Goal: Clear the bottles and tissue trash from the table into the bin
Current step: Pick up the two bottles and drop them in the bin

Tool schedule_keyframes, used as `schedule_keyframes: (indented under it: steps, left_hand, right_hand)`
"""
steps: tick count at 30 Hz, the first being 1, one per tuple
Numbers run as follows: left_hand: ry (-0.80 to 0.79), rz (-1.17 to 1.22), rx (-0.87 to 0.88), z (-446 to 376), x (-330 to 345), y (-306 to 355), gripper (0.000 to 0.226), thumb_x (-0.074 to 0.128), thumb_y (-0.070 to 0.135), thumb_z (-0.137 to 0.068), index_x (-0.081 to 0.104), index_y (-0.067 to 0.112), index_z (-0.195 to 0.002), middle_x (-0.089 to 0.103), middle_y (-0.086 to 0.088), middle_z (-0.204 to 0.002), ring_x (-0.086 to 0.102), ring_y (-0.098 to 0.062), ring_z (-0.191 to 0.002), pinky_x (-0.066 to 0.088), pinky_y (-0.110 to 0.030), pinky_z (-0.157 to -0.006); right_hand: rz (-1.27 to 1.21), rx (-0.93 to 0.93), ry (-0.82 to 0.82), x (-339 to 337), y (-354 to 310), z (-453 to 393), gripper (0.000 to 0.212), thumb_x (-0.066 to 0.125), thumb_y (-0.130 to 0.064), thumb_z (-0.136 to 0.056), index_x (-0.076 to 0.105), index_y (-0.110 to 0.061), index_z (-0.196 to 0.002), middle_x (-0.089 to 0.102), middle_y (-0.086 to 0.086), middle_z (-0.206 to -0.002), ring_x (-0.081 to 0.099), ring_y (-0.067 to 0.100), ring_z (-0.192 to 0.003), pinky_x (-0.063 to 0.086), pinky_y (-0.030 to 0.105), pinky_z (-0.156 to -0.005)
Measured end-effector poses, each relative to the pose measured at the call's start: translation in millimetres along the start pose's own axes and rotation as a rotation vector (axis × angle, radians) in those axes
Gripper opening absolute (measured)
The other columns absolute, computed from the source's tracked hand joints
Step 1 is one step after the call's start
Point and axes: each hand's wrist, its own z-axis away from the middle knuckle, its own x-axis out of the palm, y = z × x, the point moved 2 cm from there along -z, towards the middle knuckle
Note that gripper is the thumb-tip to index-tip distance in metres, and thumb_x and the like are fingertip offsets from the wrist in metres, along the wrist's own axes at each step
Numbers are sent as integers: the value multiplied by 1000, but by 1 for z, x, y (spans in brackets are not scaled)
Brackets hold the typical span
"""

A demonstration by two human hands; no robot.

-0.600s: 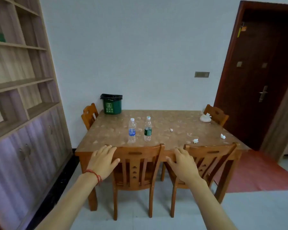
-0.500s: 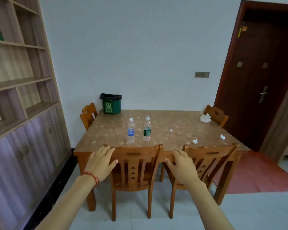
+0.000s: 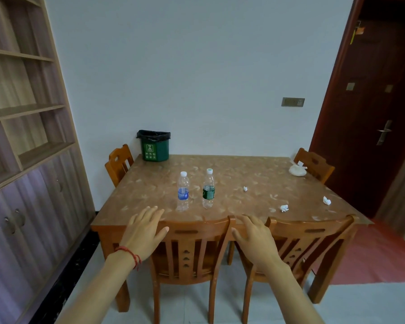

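Bottles stand upright near the front edge of the table, side by side but apart: blue-label bottle with a white cap on the left, green-label bottle with a green-and-white cap on the right. Label text too small to read.

Nearest: left hand, red string at the wrist, and right hand, both palm-down, fingers spread, holding nothing, over the backs of two wooden chairs.

Tissue scraps lie scattered at mid-right; a larger white wad at the far right corner.

Green bin, black liner, white recycling-type mark, sits on the far left corner.

Tabletop brown, glossy, leaf-patterned. Grey wall, shelving left, dark red door right.
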Motion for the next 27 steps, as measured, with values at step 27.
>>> schedule_keyframes:
  steps: [27]
  left_hand:
    - [-230, 141, -151, -251, 152, -61, 56, 35, 45, -93, 22, 24, -142, 20, 3, -154, 10, -15, -142, 16, -38, -114]
  right_hand:
    - [-19, 58, -180, 148, 83, -283, 45, 49, -40, -91, 43, -22, -132, 46, -2, -137, 40, 14, -126, 37, 34, -103]
